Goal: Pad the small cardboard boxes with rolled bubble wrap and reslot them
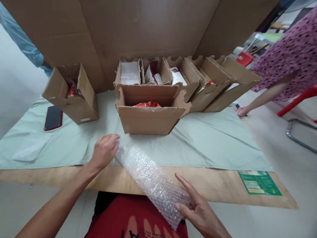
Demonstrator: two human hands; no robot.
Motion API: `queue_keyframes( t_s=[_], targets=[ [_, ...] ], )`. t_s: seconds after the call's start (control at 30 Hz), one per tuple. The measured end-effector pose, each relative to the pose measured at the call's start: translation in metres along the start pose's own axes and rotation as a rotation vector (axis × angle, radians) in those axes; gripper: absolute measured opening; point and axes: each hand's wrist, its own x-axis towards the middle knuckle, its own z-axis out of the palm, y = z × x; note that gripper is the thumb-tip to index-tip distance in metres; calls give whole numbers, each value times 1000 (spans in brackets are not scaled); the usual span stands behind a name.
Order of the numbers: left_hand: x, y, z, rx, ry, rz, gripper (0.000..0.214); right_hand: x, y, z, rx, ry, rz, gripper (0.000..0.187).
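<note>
A strip of clear bubble wrap lies at a slant across the table's front edge, its lower end over my lap. My left hand is closed, its fingers pinching the upper left end of the wrap. At the lower right end is my right hand, thumb against the wrap and index finger stretched out beside it; the other fingers are partly hidden. Just beyond the wrap stands an open cardboard box with something red inside.
Several open cardboard bins stand in a row at the back before a tall cardboard panel. At left are another bin, a phone and a clear plastic piece. A person in a pink dotted garment is at right, near a red chair.
</note>
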Motion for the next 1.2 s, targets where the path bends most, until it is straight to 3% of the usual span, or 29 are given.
queue_keyframes(
  t_s=[0.17,0.23,0.33,0.37,0.47,0.53,0.63,0.77,0.87,0.97,1.07,1.2],
  targets=[
    [37,51,26,-70,-81,193,24,-31,7,4,84,-137,103,46],
    [33,69,32,-109,16,252,28,-42,8,11,150,-149,154,42],
    [-1,87,34,-247,142,342,28,-55,9,22,265,-101,177,38],
    [-16,89,32,-319,105,371,25,-57,9,25,309,-91,182,39],
    [-55,90,25,-539,-164,380,24,-54,2,32,453,-123,126,45],
    [-69,86,19,-641,-304,283,30,-40,-11,34,587,-161,41,50],
    [-76,81,14,-787,-377,97,43,-1,-36,37,782,-145,-80,58],
    [-84,81,20,-960,-267,-87,56,60,-55,45,826,-65,-34,47],
    [-93,88,29,-813,-85,-176,59,89,-51,51,742,-84,88,45],
    [-98,95,35,-546,38,-149,54,100,-44,56,632,-100,137,69],
    [-98,99,35,-398,49,-64,38,102,-41,57,569,-67,103,99],
    [-98,100,34,-332,85,-17,26,106,-39,55,512,-99,59,105]
  ],
)
